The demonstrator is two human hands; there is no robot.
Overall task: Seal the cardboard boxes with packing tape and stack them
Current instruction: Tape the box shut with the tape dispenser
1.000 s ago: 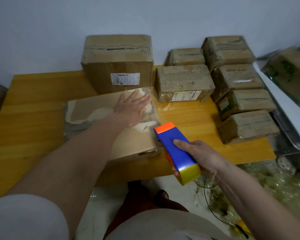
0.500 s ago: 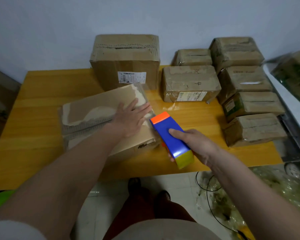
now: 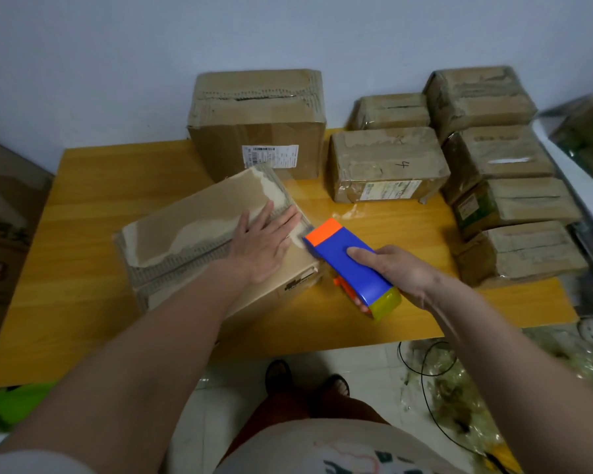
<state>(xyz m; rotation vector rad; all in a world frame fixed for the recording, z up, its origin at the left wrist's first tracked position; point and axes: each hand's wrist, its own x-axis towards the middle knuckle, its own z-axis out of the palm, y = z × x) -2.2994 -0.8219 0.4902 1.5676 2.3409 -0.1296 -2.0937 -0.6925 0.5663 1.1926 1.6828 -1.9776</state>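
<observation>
Taping step: left hand flat, fingers straight, pins center-frame cardboard box; right hand grips tape dispenser at box's right edge; next, probably pull tape across.

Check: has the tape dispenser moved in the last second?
Yes. The tape dispenser, gripped by the right hand, moved from off the table edge inward, up against the box.

cardboard boxes — 8 on table | tape dispenser — 1 | hands — 2
</observation>
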